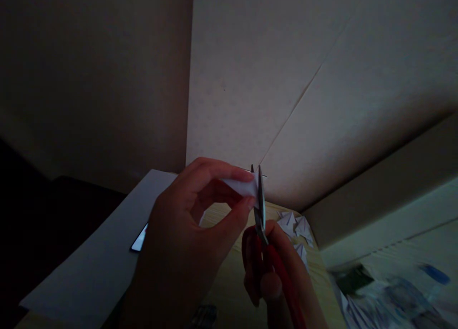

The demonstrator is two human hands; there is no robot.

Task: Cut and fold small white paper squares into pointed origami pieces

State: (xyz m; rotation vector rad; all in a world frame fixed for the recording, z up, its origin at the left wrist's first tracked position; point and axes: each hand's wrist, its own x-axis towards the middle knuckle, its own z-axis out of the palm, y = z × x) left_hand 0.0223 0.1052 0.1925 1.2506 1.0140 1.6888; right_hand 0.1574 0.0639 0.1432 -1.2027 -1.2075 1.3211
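My left hand pinches a small folded piece of white paper between thumb and fingers. Red-handled scissors point upward in my right hand, whose fingers are wrapped round the handles. The slightly parted blades stand at the paper's right edge, close beside my left fingertips. How far the blades reach into the paper I cannot tell. Part of the paper is hidden behind my left fingers.
A large white sheet lies on the left of the table, with a phone on it, partly behind my left hand. Several folded white paper pieces lie at the back right. A wall rises behind. Blurred items, one blue, lie at lower right.
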